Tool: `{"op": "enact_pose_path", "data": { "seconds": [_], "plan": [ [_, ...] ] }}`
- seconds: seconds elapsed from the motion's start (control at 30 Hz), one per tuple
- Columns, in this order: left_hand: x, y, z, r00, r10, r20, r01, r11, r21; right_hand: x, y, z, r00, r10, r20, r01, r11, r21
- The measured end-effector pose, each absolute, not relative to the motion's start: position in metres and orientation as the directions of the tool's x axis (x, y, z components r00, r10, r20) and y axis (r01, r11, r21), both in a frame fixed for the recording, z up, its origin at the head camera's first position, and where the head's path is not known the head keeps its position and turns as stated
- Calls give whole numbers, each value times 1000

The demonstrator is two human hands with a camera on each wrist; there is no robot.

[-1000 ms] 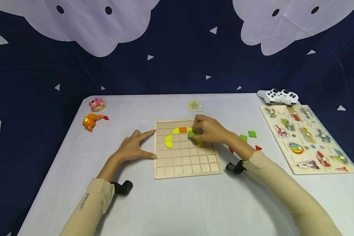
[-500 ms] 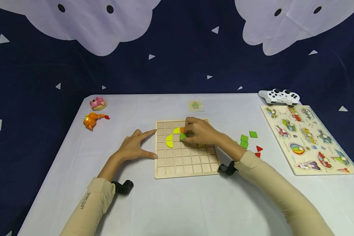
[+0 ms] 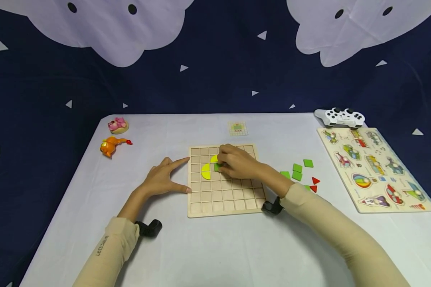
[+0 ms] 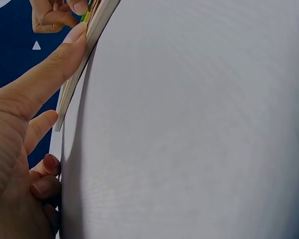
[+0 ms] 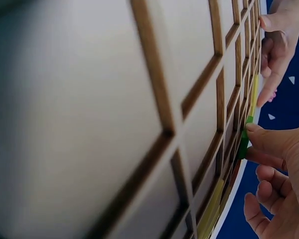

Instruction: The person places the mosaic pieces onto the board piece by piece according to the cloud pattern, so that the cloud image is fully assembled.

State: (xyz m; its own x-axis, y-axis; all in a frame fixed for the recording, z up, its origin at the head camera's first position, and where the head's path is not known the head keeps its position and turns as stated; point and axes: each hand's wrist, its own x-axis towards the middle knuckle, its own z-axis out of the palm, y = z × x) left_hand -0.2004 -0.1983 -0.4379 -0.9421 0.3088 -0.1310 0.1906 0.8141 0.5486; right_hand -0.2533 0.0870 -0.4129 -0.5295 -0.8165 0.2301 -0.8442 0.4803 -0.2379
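At the far edge of the white surface [image 3: 208, 255], in front of a dark printed cloth [image 3: 215, 87], a small patterned card [image 3: 238, 128] lies beyond the grid board [image 3: 217, 206]. A pink figure [image 3: 118, 126] sits at the far left corner with an orange figure [image 3: 109, 148] just nearer; at the far right are a white game controller [image 3: 339, 117] and, nearer, a picture puzzle [image 3: 366, 175]. Between the puzzle and the grid board lie loose green squares [image 3: 297, 175], one partly covered by the right sleeve [image 3: 327, 219], and two red triangles [image 3: 315, 181]. The right hand [image 3: 238, 162] and its forearm stretch over the grid board from the right, hiding much of its far right part in the head view; the right wrist view shows a yellow piece [image 5: 210, 211] set there. The right hand pinches a green tile [image 3: 217, 167] between thumb and finger, over the far left-middle cells, just beside a yellow half-round [image 3: 206, 172]; whether the tile is seated cannot be told. The left hand [image 3: 163, 178] has thumb and forefinger spread wide, their tips touching the grid board's left edge, the tile lying well apart from it.
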Motion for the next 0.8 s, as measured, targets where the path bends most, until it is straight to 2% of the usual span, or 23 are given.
{"op": "enact_pose_path", "data": {
  "seconds": [0.47, 0.8],
  "plan": [
    [-200, -198, -435, -942, 314, -120, 203, 816, 541, -253, 76, -409, -542, -819, 190, -835, 499, -233],
    [-199, -197, -437, -943, 299, -145, 176, 820, 544, -249, 73, -407, -587, -795, 153, -809, 573, -132]
  ]
}}
